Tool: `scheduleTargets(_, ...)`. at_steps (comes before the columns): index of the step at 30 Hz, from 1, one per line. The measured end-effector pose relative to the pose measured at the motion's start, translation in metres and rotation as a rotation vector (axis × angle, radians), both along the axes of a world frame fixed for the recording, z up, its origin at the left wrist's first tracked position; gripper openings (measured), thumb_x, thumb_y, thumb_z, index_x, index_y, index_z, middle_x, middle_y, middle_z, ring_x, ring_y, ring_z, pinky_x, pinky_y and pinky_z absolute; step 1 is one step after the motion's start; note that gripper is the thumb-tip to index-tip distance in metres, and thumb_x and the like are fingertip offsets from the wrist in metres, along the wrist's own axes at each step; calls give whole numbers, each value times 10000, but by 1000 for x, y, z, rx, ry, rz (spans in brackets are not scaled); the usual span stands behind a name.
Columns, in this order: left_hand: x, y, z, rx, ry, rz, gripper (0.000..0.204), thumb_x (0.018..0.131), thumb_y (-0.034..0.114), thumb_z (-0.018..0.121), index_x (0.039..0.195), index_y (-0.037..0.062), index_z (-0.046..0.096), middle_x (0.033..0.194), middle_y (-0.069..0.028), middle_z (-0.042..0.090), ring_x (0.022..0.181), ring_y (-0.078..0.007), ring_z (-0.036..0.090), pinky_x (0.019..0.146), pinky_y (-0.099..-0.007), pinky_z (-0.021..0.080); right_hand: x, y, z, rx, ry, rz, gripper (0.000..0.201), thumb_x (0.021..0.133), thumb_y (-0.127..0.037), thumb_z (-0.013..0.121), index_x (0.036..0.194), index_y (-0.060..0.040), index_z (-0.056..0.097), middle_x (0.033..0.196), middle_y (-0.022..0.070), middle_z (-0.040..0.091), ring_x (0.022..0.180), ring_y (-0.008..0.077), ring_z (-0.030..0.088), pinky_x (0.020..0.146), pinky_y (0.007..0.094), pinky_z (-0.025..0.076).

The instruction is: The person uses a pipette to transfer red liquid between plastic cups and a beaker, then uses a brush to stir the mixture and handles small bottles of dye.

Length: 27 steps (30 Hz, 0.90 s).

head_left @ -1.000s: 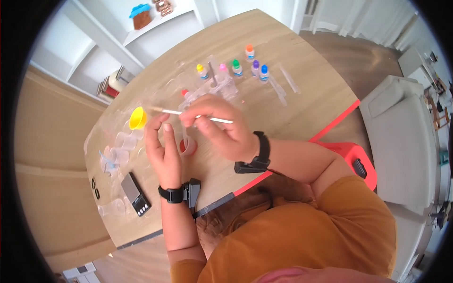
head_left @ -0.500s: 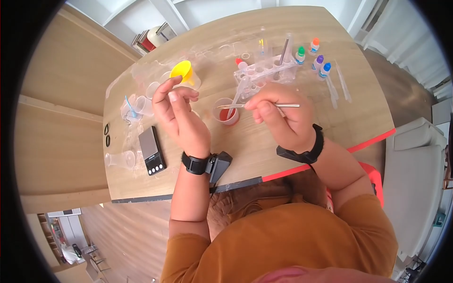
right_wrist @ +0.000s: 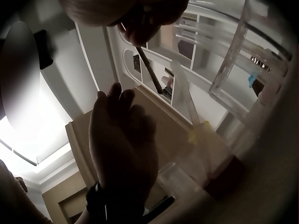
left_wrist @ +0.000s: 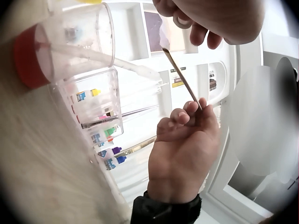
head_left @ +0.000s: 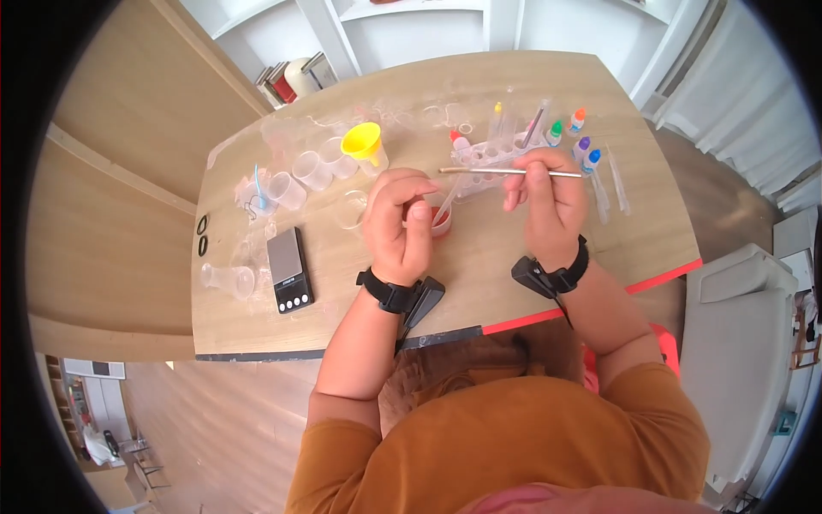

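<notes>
My right hand (head_left: 552, 206) pinches a thin metal spatula (head_left: 497, 171) between thumb and fingers, held nearly level above the table. Its brownish, flattened tip points left, towards my left hand (head_left: 396, 224). That left hand is raised with loosely bent fingers, and nothing shows in its grasp. Partly hidden behind it stands a clear plastic cup (left_wrist: 74, 37) with red liquid at the bottom. A translucent plastic pipette (left_wrist: 107, 60) leans in this cup. Just beyond my right hand is a clear test tube rack (head_left: 488, 154), holding tubes and another metal tool (head_left: 537, 124).
Dropper bottles with coloured caps (head_left: 585, 154) and loose pipettes (head_left: 618, 180) are at the right. On the left are a black pocket scale (head_left: 289, 270), a clear flask (head_left: 227, 278), several clear cups (head_left: 311, 171) and a yellow funnel (head_left: 361, 141). Two black rings (head_left: 203, 236) lie at the left edge.
The head view has shifted. My left hand has moved right and now overlaps the red cup. The spatula, still in my right hand, has shifted from over the cup to beyond it in view.
</notes>
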State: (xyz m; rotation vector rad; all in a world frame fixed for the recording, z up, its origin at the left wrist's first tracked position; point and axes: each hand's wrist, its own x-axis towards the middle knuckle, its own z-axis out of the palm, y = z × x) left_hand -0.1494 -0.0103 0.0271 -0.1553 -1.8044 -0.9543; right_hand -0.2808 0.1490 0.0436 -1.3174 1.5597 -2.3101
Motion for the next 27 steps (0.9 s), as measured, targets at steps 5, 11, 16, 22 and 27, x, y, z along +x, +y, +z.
scheduleTargets(5,-10,-6,-12,292,31,39,218,1141,217,512,1178,41,634,1075,-54,642,718,-53,417,655,-220,354,-15,9,17,-150,-97,-149,201,1146,-179,527,1145,-12,639,861,45,661,670,75,581,638,242,498)
scheduleTargets(11,-12,-4,-12,360,6,72,184,1143,202,524,1184,61,634,1030,-17,656,700,-20,380,642,-205,327,-23,23,33,128,36,-321,240,1132,-217,585,1084,-4,686,798,12,630,668,62,563,626,239,484)
scheduleTargets(16,-14,-5,-12,427,23,54,161,1142,183,529,1165,65,636,1003,-9,666,669,-10,367,618,-207,317,-48,57,25,183,-30,-374,268,1132,-238,589,1092,3,699,834,15,645,687,60,575,638,232,485)
scheduleTargets(22,-15,-6,-15,431,22,38,149,1142,167,524,1185,62,620,1029,-30,673,635,-10,377,579,-209,310,-42,66,25,275,-132,-184,292,1134,-264,573,1084,-13,715,851,18,659,665,75,567,643,251,489)
scheduleTargets(27,-12,-2,-10,452,-18,24,156,1141,161,520,1203,49,611,1036,-57,673,618,-22,402,570,-216,359,-43,52,45,403,266,-280,257,1110,-249,597,1088,-23,716,771,47,640,624,139,561,612,303,464)
